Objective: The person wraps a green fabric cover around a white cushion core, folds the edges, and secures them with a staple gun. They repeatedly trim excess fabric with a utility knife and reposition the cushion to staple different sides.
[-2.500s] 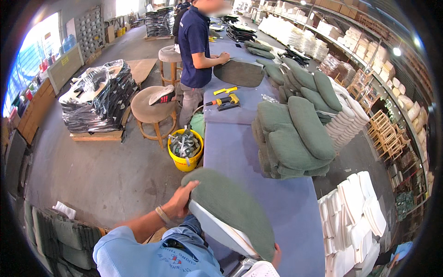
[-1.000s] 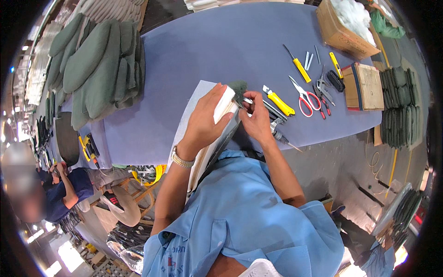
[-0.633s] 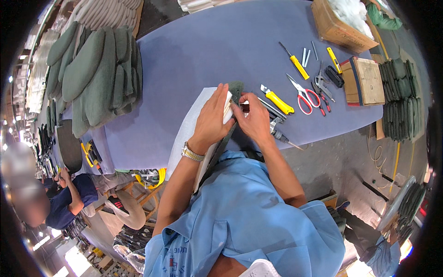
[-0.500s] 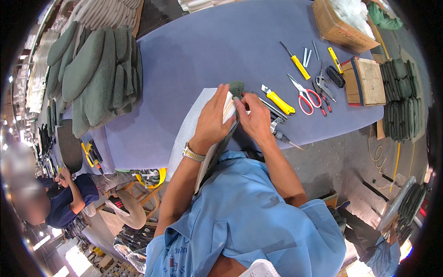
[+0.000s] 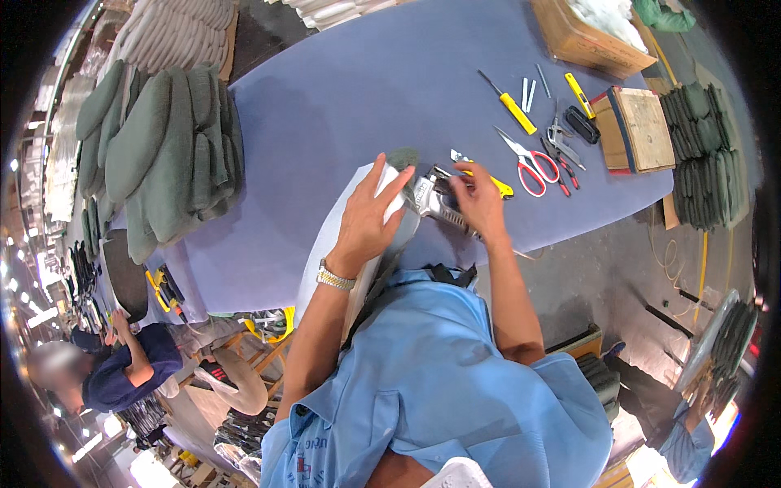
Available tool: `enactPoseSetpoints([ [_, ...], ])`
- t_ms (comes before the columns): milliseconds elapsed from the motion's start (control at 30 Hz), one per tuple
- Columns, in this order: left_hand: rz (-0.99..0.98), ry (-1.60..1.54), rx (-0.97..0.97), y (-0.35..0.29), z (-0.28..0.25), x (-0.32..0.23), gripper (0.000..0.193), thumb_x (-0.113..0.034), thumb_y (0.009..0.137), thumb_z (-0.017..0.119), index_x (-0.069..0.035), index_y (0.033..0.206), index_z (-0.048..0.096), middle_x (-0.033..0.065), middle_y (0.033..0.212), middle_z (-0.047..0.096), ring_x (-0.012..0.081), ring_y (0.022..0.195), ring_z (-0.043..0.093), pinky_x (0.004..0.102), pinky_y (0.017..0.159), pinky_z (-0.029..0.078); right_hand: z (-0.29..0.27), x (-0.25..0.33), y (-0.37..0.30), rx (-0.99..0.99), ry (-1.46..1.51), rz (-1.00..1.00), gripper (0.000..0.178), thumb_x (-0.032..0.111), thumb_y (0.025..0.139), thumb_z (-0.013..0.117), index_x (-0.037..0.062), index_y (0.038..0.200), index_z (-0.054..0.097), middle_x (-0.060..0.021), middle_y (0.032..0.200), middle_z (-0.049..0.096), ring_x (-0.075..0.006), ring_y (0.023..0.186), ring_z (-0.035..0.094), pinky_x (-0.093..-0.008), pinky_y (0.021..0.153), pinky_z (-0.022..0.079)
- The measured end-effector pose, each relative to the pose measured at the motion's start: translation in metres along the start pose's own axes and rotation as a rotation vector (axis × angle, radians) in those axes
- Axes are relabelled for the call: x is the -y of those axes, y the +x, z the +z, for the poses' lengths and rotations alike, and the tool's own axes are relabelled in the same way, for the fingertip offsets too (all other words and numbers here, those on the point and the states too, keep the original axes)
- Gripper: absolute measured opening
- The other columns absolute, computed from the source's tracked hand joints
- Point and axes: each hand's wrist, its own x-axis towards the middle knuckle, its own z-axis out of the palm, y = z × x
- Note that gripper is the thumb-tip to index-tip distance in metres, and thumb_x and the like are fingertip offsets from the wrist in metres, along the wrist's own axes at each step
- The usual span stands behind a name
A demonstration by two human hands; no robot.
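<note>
My left hand (image 5: 364,224), with a metal watch on the wrist, holds a long padded panel (image 5: 327,232) with a white face, its fingers stretched along it and the thumb at its edge. Dark green fabric (image 5: 403,158) shows at the panel's far end. My right hand (image 5: 483,205) has its fingers curled on a silver staple gun (image 5: 443,210), whose nose is close beside the panel's far end. Partly behind that hand lies a yellow utility knife (image 5: 503,190). Red-handled scissors (image 5: 533,169) rest further right.
Pliers (image 5: 561,163), a yellow screwdriver (image 5: 517,112) and a yellow cutter (image 5: 579,95) lie at the right of the blue table (image 5: 309,122). A small box (image 5: 639,130) and a carton (image 5: 586,45) of white stuffing stand beyond. Green padded pieces (image 5: 167,146) are piled left. A person (image 5: 122,366) works lower left.
My right hand has left the green fabric at the panel's end and moved right onto the staple gun. The gun has shifted left, toward the panel. My left hand stays on the panel, its fingers more spread.
</note>
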Motion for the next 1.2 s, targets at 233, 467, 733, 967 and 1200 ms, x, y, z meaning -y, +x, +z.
enactPoseSetpoints([
  [233, 0.003, -0.109, -0.162, 0.001, -0.002, 0.01, 0.044, -0.008, 0.092, 0.068, -0.014, 0.136, 0.067, 0.0196, 0.153, 0.052, 0.0396, 0.138, 0.054, 0.0461, 0.113, 0.045, -0.012, 0.037, 0.006, 0.088, 0.403, 0.003, 0.026, 0.018, 0.095, 0.075, 0.0022, 0.115, 0.07, -0.0093, 0.099, 0.073, -0.0149, 0.085, 0.069, -0.0282, 0.077, 0.055],
  [467, 0.027, 0.002, -0.075, 0.021, -0.016, 0.009, 0.034, -0.011, 0.095, 0.067, -0.01, 0.129, 0.07, 0.0138, 0.144, 0.061, 0.0353, 0.127, 0.061, 0.0435, 0.105, 0.05, 0.014, 0.092, -0.024, 0.205, -0.045, -0.211, 0.031, 0.021, 0.086, 0.078, 0.0064, 0.106, 0.06, -0.012, 0.098, 0.062, -0.0328, 0.082, 0.067, -0.0444, 0.072, 0.055],
  [733, 0.111, 0.171, -0.011, 0.028, -0.017, 0.001, 0.028, -0.013, 0.093, 0.069, -0.01, 0.121, 0.073, 0.0098, 0.139, 0.065, 0.032, 0.116, 0.066, 0.0426, 0.095, 0.055, 0.022, 0.077, -0.032, 0.266, 0.012, -0.216, 0.034, 0.019, 0.087, 0.076, 0.0084, 0.112, 0.056, -0.0128, 0.103, 0.062, -0.0369, 0.088, 0.067, -0.0479, 0.072, 0.055],
  [967, 0.09, 0.107, -0.001, 0.041, -0.012, 0.004, 0.016, -0.011, 0.093, 0.069, -0.006, 0.108, 0.07, 0.0102, 0.133, 0.068, 0.032, 0.106, 0.069, 0.0416, 0.084, 0.057, 0.028, 0.082, -0.035, 0.163, -0.08, -0.259, 0.031, 0.016, 0.089, 0.074, 0.0096, 0.115, 0.057, -0.0118, 0.099, 0.063, -0.0371, 0.092, 0.068, -0.0485, 0.074, 0.057],
  [1200, -0.101, -0.298, -0.179, 0.038, 0.004, 0.028, 0.009, -0.01, 0.098, 0.067, -0.002, 0.1, 0.068, 0.0113, 0.127, 0.071, 0.0211, 0.102, 0.07, 0.0339, 0.08, 0.055, 0.036, 0.062, -0.033, 0.122, 0.081, -0.281, 0.012, 0.009, 0.094, 0.069, 0.0046, 0.102, 0.06, -0.0119, 0.092, 0.066, -0.0309, 0.085, 0.07, -0.0419, 0.071, 0.057],
])
